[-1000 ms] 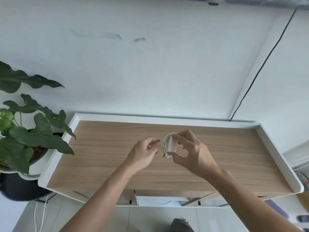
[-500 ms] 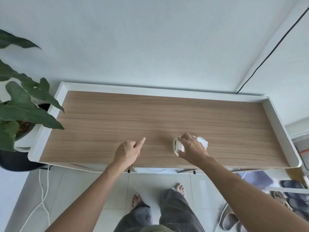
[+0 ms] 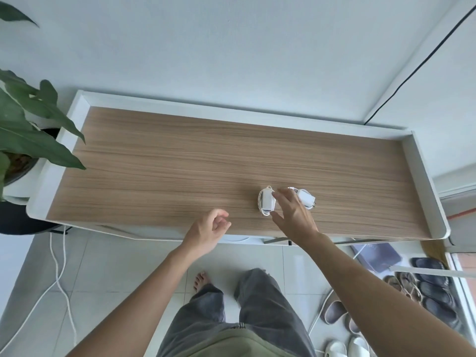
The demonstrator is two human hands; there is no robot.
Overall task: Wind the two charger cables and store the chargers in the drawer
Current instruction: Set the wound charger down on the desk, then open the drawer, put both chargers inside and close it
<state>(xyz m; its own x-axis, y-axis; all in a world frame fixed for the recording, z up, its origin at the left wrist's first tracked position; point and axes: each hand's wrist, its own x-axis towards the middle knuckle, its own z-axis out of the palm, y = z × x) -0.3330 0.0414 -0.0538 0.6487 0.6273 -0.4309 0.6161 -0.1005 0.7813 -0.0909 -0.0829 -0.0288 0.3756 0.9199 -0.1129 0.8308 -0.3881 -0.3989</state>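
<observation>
No legible brand, label or writing on any item. Two white chargers with wound cables lie side by side on the wood-grain desk (image 3: 180,161), right of centre: left charger (image 3: 266,201), right charger (image 3: 306,198) partly hidden behind the right hand (image 3: 293,215). Right hand: fingers spread and extended over both chargers, fingertips at the left one, gripping nothing. Left hand (image 3: 207,231): over the front edge, fingers loosely curled, holding nothing. Desk has a raised white rim. Potted plant (image 3: 28,140) at left; white cord (image 3: 59,274) on the tiled floor; slippers (image 3: 422,287) at right; black cable (image 3: 417,65) on the pale wall.
</observation>
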